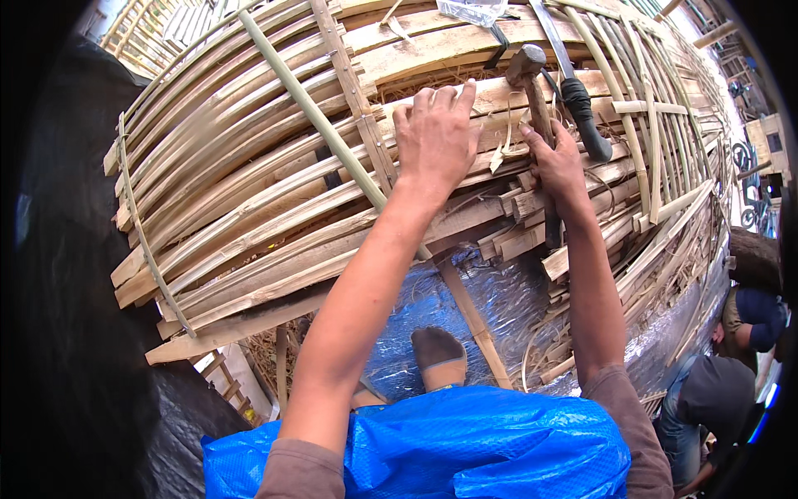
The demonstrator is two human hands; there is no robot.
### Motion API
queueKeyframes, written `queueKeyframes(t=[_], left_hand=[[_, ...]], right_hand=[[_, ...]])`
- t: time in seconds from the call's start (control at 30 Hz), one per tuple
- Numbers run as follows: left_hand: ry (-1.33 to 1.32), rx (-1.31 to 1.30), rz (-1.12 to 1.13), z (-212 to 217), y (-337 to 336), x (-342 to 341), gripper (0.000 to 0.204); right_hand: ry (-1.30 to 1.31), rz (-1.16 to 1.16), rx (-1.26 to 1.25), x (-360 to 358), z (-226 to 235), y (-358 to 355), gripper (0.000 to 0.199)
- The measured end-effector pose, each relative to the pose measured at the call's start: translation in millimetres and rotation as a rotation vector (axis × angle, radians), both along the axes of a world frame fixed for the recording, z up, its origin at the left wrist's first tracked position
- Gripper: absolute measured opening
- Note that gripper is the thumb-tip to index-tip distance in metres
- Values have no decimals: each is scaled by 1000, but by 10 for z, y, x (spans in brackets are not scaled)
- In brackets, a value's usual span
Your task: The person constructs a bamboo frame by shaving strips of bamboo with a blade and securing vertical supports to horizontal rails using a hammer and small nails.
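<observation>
My right hand (559, 162) is closed around the wooden handle of a hammer (539, 106), whose blunt, worn metal head points up and away from me. Fingers a little apart, my left hand (436, 137) rests on a pale wooden plank (499, 93) and holds nothing. Just right of the hammer lies a long-bladed knife (584, 112), its grip wrapped in black. Thin curled shavings (499, 155) lie on the wood between my hands. A narrow batten (347, 71) dotted with nail heads crosses the slats left of my left hand.
Long bamboo slats (241, 166) spread to the left, crossed by a green bamboo pole (303, 100). A bamboo lattice (652, 100) stands at right. Silver-blue sheeting (416, 291) lies near my feet, and a blue tarp (490, 441) covers my lap. Another person (706, 399) crouches at lower right.
</observation>
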State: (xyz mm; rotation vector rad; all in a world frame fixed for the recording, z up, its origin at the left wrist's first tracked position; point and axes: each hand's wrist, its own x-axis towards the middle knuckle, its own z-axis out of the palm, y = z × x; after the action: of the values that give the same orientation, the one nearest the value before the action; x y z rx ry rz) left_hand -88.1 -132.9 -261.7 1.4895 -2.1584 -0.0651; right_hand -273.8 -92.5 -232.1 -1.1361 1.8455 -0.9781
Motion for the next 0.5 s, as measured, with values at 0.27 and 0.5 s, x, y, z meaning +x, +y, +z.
queueKeyframes(t=[0.27,0.5], left_hand=[[159,115,-112,80,-383,41,24],[263,-4,-214,-81,-456,39,12]], right_hand=[[-12,0,-67,-83,-110,-16,32],[-81,-3,-44,-52,-87,-1,30]])
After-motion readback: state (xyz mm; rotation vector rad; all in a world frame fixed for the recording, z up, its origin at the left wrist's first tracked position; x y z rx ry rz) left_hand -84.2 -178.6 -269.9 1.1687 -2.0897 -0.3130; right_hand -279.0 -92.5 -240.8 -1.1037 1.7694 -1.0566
